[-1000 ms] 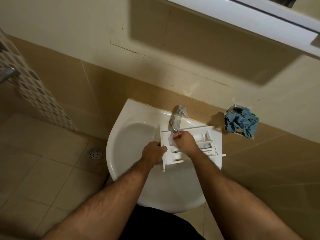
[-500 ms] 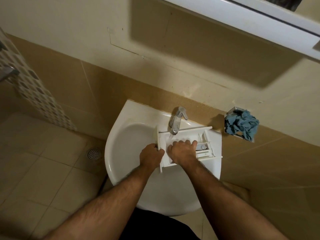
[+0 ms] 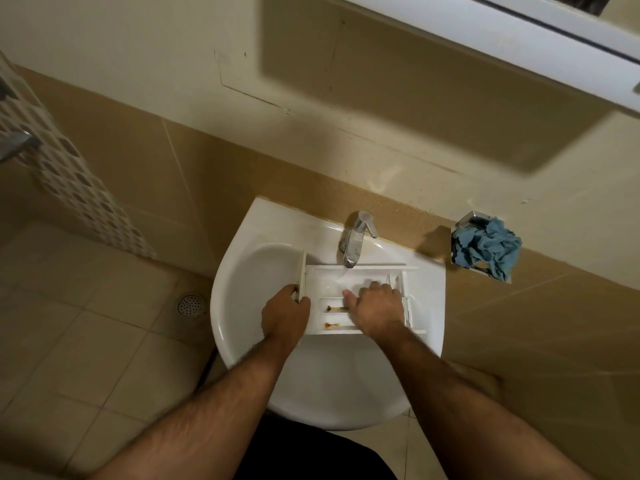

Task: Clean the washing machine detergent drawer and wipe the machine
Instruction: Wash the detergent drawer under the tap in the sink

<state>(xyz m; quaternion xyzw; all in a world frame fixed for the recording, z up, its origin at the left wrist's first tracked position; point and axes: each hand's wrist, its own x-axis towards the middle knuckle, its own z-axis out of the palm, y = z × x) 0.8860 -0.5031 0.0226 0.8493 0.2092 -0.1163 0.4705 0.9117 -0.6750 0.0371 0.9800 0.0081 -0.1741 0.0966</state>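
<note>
White plastic detergent drawer (image 3: 349, 299) lies across a white ceramic sink (image 3: 242, 282) under the chrome tap (image 3: 355, 240), left hand (image 3: 285, 315) gripping its front panel, right hand (image 3: 375, 308) rubbing inside, fingers flat; scrubbing the brown stains (image 3: 334, 317) under water seems best.

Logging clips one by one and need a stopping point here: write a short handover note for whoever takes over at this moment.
Left hand: gripping the front panel end of the white plastic detergent drawer, steadying it over the white ceramic sink.
Right hand: bare, inside the drawer compartments, holding nothing visible.
The drawer sits under the chrome tap; water appears to be running.
Left: brown residue streaks in the near compartments; then wipe the machine, which is out of view.
The crumpled blue cloth lies in the wall holder to the right, untouched.
</note>
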